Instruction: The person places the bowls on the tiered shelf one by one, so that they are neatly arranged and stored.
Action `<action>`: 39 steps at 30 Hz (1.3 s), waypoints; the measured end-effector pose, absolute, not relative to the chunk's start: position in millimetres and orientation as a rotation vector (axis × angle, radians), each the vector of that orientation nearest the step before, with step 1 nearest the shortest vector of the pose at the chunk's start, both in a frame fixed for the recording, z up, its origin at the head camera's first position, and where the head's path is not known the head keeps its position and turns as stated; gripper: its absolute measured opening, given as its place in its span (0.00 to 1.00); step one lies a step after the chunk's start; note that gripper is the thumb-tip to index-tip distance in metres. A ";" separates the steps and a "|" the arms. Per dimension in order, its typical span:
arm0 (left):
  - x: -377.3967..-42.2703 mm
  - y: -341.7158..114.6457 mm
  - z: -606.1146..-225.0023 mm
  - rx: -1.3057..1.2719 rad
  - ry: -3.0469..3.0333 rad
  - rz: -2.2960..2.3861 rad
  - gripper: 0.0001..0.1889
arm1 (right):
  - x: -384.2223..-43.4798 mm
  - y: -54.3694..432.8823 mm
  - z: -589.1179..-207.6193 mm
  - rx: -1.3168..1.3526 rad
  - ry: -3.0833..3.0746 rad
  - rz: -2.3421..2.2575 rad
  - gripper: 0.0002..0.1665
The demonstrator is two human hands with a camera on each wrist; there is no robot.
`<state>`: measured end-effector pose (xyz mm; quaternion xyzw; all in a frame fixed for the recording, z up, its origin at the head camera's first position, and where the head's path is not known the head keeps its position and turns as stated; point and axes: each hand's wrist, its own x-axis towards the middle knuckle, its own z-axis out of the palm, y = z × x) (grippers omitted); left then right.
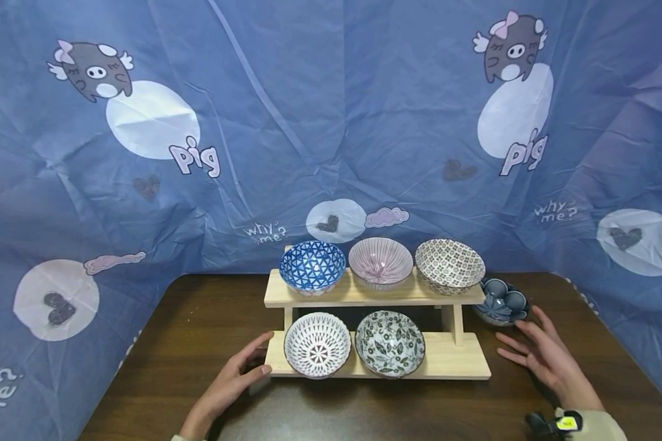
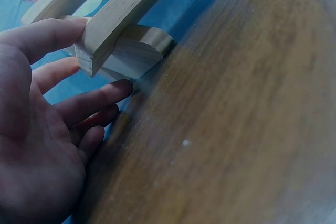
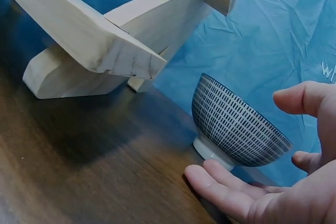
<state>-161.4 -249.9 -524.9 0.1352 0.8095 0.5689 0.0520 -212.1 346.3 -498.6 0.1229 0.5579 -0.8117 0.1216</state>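
Note:
A two-tier wooden stand (image 1: pixel 458 361) with patterned bowls stands on the table. My left hand (image 1: pixel 228 380) is at the left end of its lower board, thumb and index fingertips against the end; the other fingers extend loosely below in the left wrist view. At the stand's right, a blue-grey bowl (image 1: pixel 499 309) sits on the table, its outside covered in dark dashes in the right wrist view. My right hand (image 1: pixel 546 358) is beside that bowl, fingers spread and thumb apart, fingertips close to its foot and nothing held.
On the upper board are a blue triangle-patterned bowl (image 1: pixel 312 266), a purple-striped bowl (image 1: pixel 380 263) and a brown-and-white patterned bowl (image 1: pixel 450 266). Below sit a black-and-white bowl (image 1: pixel 317 346) and a green leaf-patterned bowl (image 1: pixel 390 344). A blue cloth (image 1: pixel 287 92) hangs behind the table (image 1: pixel 160 343).

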 end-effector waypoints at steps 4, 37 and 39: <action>-161.0 -249.9 -525.5 0.400 2.465 1.731 0.32 | -217.5 344.1 -498.6 0.370 1.658 -2.359 0.53; -162.3 -250.5 -524.8 0.431 2.451 1.737 0.32 | -234.8 332.6 -503.0 0.310 1.428 -2.561 0.58; -162.2 -250.7 -525.1 0.436 2.454 1.735 0.32 | -234.2 331.9 -503.8 0.308 1.399 -2.591 0.59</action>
